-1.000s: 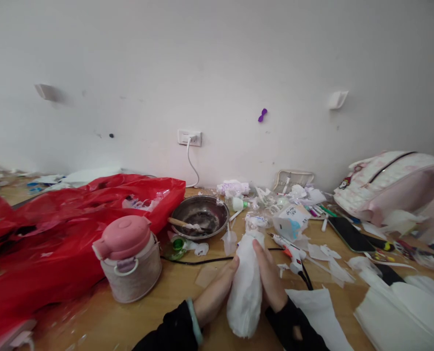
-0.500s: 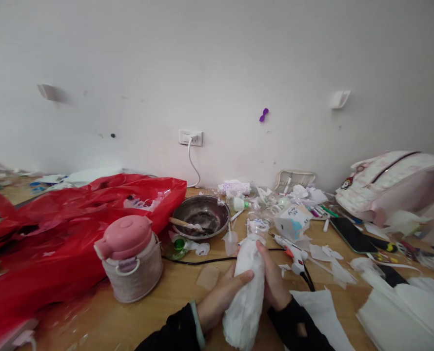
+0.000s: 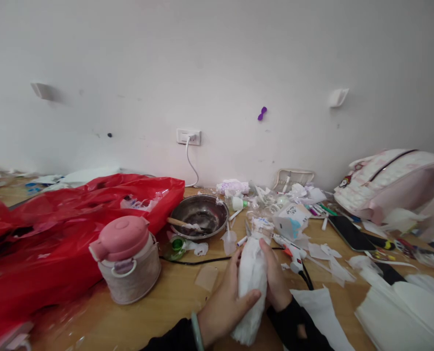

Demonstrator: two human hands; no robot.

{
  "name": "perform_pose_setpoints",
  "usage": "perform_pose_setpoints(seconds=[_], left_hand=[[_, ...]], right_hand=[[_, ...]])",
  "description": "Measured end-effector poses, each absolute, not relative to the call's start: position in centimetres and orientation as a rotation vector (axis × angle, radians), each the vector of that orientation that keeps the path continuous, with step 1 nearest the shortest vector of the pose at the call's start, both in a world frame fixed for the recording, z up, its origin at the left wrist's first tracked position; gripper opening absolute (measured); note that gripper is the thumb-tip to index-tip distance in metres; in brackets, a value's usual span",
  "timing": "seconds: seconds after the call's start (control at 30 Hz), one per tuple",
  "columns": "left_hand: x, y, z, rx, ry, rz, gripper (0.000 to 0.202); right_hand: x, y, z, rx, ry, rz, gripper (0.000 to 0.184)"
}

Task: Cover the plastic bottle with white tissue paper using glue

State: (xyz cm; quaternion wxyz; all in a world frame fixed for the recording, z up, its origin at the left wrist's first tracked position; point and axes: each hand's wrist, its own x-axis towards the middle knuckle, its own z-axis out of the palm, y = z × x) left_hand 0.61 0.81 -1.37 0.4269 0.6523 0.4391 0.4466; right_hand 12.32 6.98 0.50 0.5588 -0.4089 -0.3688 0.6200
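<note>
Both my hands hold a long white bottle-shaped object (image 3: 252, 278) wrapped in what looks like tissue paper, tilted over the near part of the table. My left hand (image 3: 227, 302) wraps its left side, the thumb lying across the front. Pressed along the right side is my right hand (image 3: 275, 278), with its fingers partly hidden behind the wrapping. Just past the top end is something clear with blue marks (image 3: 262, 226); whether it belongs to the wrapped object I cannot tell. A hot glue gun (image 3: 293, 256) lies right of my right hand.
Left stands a pink-lidded pot (image 3: 127, 263) beside a red plastic bag (image 3: 74, 229). A metal bowl (image 3: 202, 209) holds a wooden-handled tool. Rightward are a phone (image 3: 352, 233), a backpack (image 3: 392, 187) and white paper sheets (image 3: 403, 312). Scraps and a black cord (image 3: 198, 262) lie about.
The wrapped object has shifted slightly and stands a little more upright. My left hand has slid lower and further around its front; my right hand stays along its side.
</note>
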Motion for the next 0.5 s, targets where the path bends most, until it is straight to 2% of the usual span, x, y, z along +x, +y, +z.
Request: perform_pose_setpoints(seconds=[0.1,0.2,0.5], left_hand=[[0.06,0.47,-1.6,1.997,1.167,1.073,0.084],[-0.24,0.55,-1.77,2.236,1.285,0.966,0.085],[-0.22,0.83,-1.54,2.444,1.387,0.83,0.092]], right_hand=[[12.31,6.88,0.74,-0.929,-0.821,1.542,0.03],[12.39,6.79,0.91,-0.949,-0.838,1.441,0.03],[12.65,6.84,0.53,-0.978,-0.871,1.41,0.036]])
